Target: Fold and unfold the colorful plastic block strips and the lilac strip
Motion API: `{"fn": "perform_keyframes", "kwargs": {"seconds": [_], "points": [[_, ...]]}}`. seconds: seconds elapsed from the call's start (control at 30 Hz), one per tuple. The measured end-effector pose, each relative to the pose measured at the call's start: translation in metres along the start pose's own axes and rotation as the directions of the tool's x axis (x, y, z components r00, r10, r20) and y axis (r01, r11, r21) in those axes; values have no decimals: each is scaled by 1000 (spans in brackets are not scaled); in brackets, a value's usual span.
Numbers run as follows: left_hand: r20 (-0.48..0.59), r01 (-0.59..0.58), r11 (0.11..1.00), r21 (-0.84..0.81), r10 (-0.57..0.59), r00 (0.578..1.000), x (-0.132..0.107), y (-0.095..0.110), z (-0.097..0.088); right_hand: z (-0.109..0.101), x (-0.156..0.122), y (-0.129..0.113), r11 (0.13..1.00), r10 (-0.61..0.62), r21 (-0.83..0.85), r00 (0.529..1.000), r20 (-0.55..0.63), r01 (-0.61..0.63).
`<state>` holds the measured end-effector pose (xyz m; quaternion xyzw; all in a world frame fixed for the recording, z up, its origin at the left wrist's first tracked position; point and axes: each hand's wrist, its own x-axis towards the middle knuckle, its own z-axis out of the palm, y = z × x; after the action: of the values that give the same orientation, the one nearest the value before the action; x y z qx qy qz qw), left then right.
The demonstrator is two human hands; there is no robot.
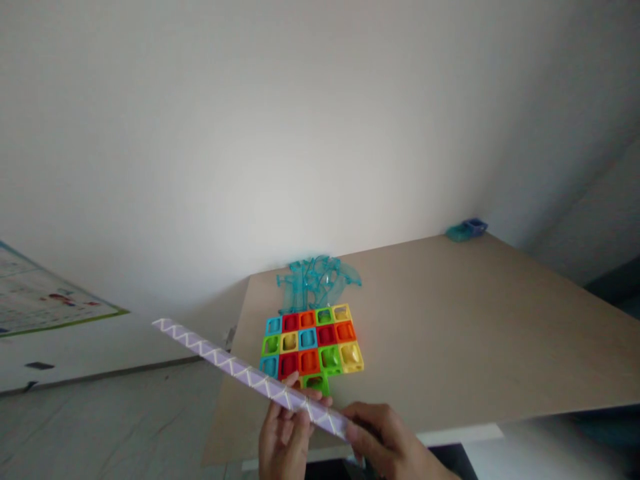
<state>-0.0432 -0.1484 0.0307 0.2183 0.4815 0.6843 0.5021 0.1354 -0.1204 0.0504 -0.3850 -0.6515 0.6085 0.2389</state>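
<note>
A long, straight lilac snake puzzle (230,365) with white zigzag lines slants from the left down towards the lower right. My left hand (286,440) supports it from below, the thumb in front and the fingers behind. At its lower right end, my right hand (383,439) is closed round the tip. Behind my left fingers on the table lies a grid of colourful square blocks (307,340) in blue, red, orange, green and yellow. Part of its front row is covered by the puzzle and my fingers.
A heap of translucent turquoise plastic pieces (320,280) lies past the blocks by the wall. Blue and teal pieces (467,229) sit at the far right corner of the wooden table (450,327). A printed poster (47,293) is at the left.
</note>
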Motion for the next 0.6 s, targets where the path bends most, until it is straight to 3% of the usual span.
{"fn": "perform_keyframes", "kwargs": {"seconds": [0.13,0.27,0.4,0.5,0.6], "points": [[-30,12,998,-62,-14,999,18,17,-10,-27,-3,5,886,-306,-386,950,-67,258],[-83,-133,991,-25,131,988,41,36,-23,-74,13,26,660,-567,-657,816,-116,365],[-66,-277,915,293,308,949,60,42,-45,-131,48,47,507,-698,-821,684,-211,264],[-76,-288,783,551,391,917,67,29,-66,-169,81,54,475,-697,-873,653,-297,110],[-10,-285,695,660,387,922,70,6,-82,-199,119,54,470,-682,-883,639,-356,9]]}}
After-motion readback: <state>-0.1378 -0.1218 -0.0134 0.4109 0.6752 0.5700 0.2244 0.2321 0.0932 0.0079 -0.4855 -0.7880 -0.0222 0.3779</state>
